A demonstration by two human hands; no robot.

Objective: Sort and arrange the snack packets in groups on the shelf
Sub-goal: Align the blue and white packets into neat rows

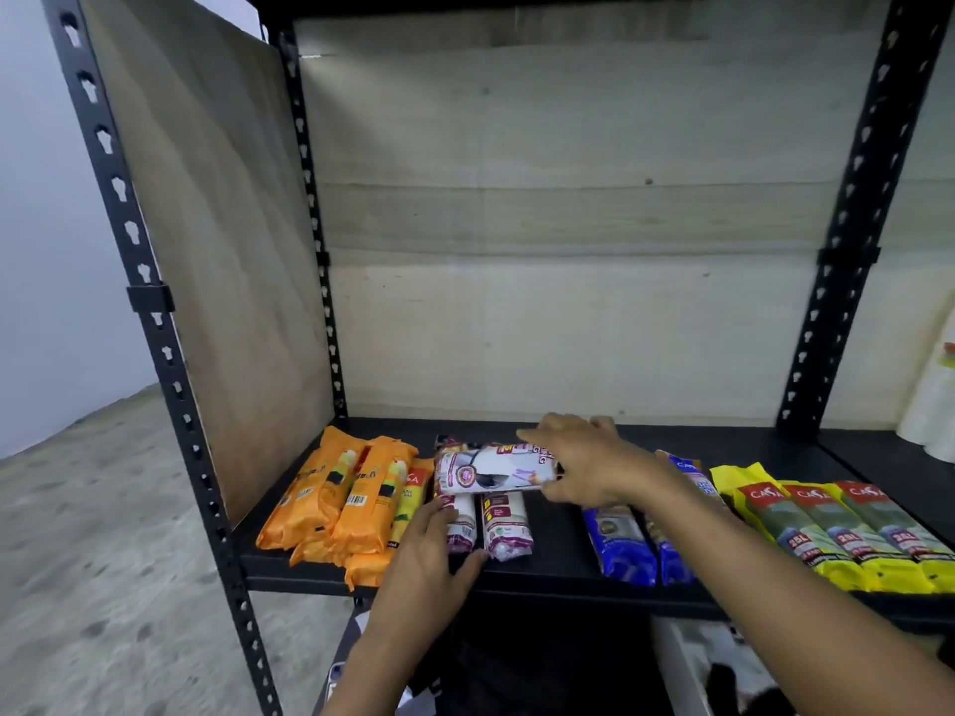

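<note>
Your right hand has its fingers clamped on the right end of a white plastic snack packet with maroon print, thumb under its near edge, fingers over the far edge. That packet is held crosswise over the far ends of two matching white-and-maroon packets, which lie lengthwise on the black shelf board; whether it touches them cannot be told.

Your left hand lies flat at the shelf's front edge, fingers together and spread over the near end of the left-hand packet of that pair, not gripping anything.

Left of this group lie several orange plastic packets, with a slim yellow-and-red packet between them and the white pair. Right of your right forearm lie two blue packets, then three yellow-and-green packets with red labels side by side. The black perforated steel rack post carries a plywood side panel.
</note>
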